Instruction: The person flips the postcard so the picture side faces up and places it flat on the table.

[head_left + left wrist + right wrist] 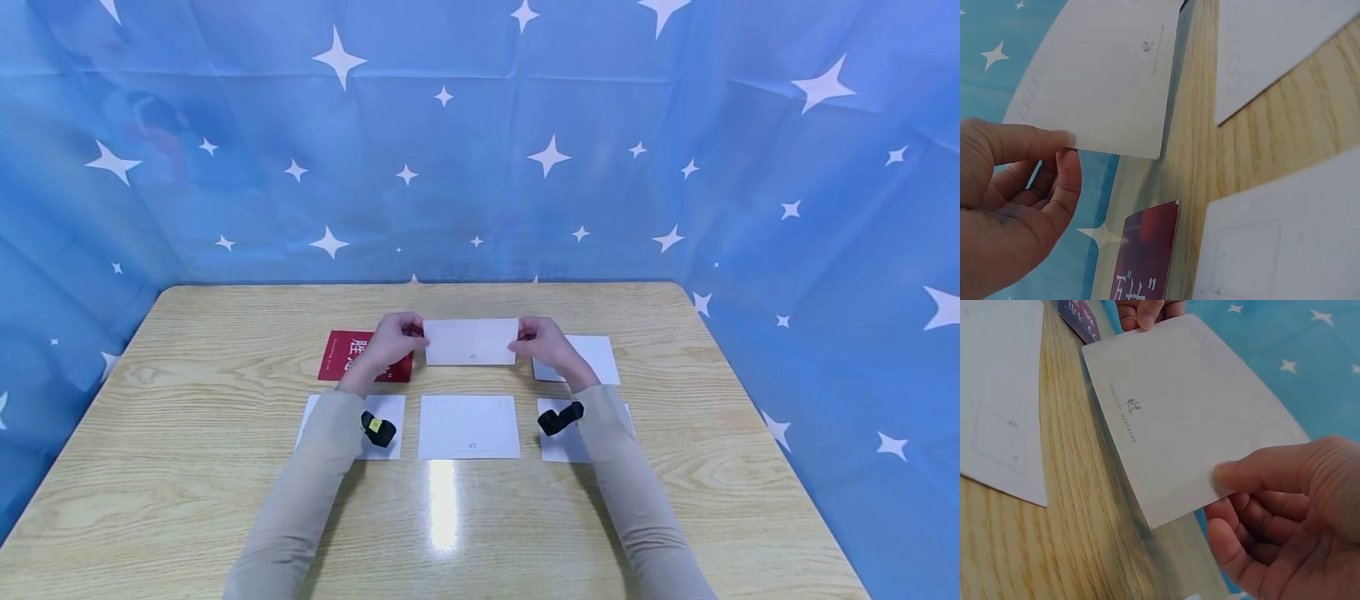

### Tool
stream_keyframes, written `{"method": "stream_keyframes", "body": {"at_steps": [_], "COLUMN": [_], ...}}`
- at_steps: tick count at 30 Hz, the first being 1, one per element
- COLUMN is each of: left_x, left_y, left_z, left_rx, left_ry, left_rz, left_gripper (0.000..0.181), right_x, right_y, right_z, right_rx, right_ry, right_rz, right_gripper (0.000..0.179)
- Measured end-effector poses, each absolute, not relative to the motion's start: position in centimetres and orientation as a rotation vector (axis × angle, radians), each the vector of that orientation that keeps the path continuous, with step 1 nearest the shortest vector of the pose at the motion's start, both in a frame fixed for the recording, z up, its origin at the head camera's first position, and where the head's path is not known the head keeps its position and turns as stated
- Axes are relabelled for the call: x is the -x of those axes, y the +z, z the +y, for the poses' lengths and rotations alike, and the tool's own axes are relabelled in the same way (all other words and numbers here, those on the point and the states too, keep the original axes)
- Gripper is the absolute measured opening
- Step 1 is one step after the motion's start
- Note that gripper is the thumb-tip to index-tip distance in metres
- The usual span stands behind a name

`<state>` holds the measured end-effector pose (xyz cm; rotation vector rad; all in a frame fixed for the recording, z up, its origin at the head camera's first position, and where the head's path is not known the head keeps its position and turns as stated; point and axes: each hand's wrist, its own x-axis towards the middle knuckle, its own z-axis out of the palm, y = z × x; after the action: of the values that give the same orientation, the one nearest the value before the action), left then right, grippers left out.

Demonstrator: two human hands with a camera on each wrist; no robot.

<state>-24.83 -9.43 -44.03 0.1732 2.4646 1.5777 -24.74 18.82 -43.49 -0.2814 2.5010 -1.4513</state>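
A white postcard [471,342], its printed back toward me, is held up above the table by both hands. My left hand [392,337] pinches its left edge between thumb and fingers. The right hand [546,341] grips the opposite edge the same way. In the left wrist view the postcard [1110,75] shows small postcode circles and a tiny printed emblem; its lower edge is tilted toward the table. The right wrist view shows the thumb [1260,472] flat on the postcard [1179,419], fingers curled behind it.
A red card [337,354] with white characters lies partly under my left hand. One white postcard [468,427] lies front centre, others at front left [390,408], front right [555,446] and back right [596,358]. A starry blue curtain [480,200] hangs behind the wooden table [187,417].
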Motion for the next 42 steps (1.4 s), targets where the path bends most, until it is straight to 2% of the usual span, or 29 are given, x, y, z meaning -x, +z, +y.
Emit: {"method": "stream_keyframes", "body": {"at_steps": [7,11,22,36,42], "left_x": [24.7,24.6,24.2,23.7,23.5], "left_y": [-44.1,-44.5,-44.5,-45.3,-45.7], "left_z": [-9.6,-9.8,-10.0,-10.3,-10.3], "left_rx": [-0.179,-0.204,-0.211,-0.243,-0.249], "left_ry": [1.623,1.674,1.719,1.687,1.655], "left_rz": [2.472,2.460,2.426,2.429,2.452], "left_gripper": [0.017,0.015,0.015,0.024,0.031], "right_x": [24.8,24.8,24.5,24.1,23.9], "right_y": [-43.6,-43.7,-43.6,-44.2,-44.7], "right_z": [19.0,19.0,19.0,19.4,19.3], "right_rx": [0.312,0.311,0.335,0.295,0.349], "right_ry": [-1.464,-1.500,-1.551,-1.541,-1.545], "right_rz": [2.546,2.560,2.551,2.462,2.457], "right_gripper": [0.008,0.015,0.013,0.017,0.024]}}
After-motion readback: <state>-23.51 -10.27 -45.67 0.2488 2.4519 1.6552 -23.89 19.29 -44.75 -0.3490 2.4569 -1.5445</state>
